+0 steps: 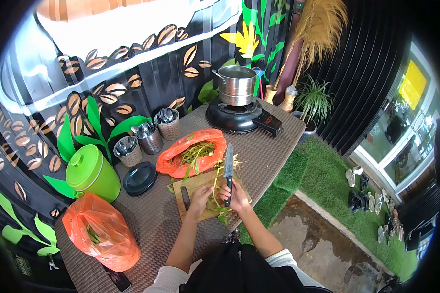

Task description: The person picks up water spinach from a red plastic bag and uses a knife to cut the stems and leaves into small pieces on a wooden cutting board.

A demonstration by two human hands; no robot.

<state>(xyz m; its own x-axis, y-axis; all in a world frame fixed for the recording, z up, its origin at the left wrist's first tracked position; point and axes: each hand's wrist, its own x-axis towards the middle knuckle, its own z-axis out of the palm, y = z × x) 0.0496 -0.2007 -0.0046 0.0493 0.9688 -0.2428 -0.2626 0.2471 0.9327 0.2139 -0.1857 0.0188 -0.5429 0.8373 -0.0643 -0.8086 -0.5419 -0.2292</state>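
Over a wooden cutting board (pixel 187 184), my left hand (pixel 200 199) is closed on a leafy green stem (pixel 216 184). My right hand (pixel 237 196) grips the black handle of a knife (pixel 229 163), its blade pointing away from me and upright beside the stem. Leaves at the stem's lower end hang between my hands. Just past the board lies an opened orange plastic bag (pixel 173 155) filled with green stems. Pale roots (pixel 237 162) show at the bag's right side, partly behind the blade.
A steel pot (pixel 237 85) stands on a black portable stove (pixel 230 119) at the back right. Several cutlery cups (pixel 148 139), stacked dark plates (pixel 140 178), a lime-green lidded container (pixel 94 173), a full orange bag (pixel 102 234) and a phone (pixel 117 281) line the left side.
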